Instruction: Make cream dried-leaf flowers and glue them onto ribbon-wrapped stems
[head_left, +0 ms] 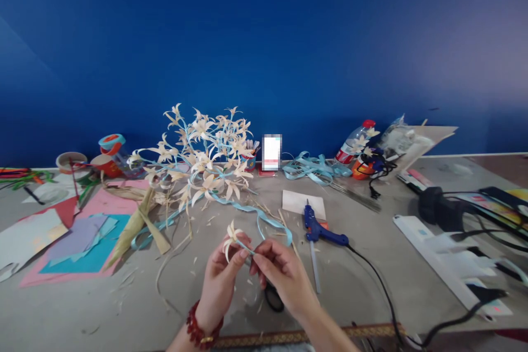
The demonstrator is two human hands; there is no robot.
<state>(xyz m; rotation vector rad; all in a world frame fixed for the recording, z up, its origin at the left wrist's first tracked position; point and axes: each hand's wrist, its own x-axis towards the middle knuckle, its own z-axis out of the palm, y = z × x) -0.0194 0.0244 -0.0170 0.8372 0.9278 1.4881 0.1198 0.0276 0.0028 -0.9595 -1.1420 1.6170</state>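
The left hand and right hand pinched the flower by its stem above the table. Its long axis slanted, bloom up-left, stem running down toward the right.

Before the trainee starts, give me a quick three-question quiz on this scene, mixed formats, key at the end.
1. Multiple choice: What colour is the cap on the bottle?
A) green
B) red
C) white

2. True or false: Neither the left hand nor the right hand holds the blue glue gun.

3. Fill in the blank: The petals of the held flower are nearer the ____ hand.

Key: 1. B; 2. True; 3. left
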